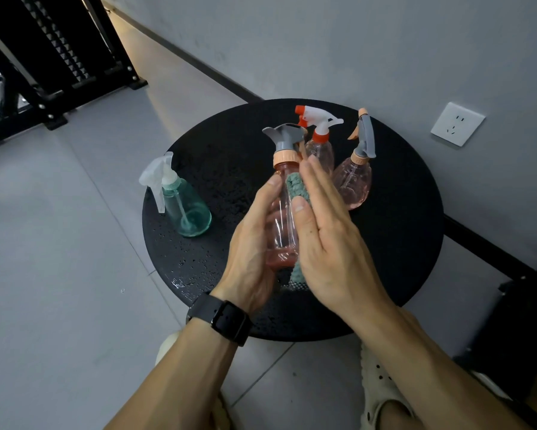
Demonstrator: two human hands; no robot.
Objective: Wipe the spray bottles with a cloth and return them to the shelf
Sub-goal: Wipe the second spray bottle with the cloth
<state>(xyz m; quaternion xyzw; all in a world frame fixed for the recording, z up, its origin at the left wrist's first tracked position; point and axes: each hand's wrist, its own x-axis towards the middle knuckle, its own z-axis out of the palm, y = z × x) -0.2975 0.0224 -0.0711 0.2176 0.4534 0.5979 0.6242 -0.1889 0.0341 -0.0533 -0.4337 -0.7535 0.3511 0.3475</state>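
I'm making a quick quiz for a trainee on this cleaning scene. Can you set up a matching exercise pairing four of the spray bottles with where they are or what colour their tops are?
Things:
1. teal bottle
2. tall pink bottle
3. red-topped bottle
4. round pink bottle

Descriptions:
A. held between both hands, green cloth pressed against it
B. stands on the table's left edge, white trigger
C. stands farthest right, grey trigger
D. stands at the back, white and red trigger

Pairs: 1-B, 2-A, 3-D, 4-C
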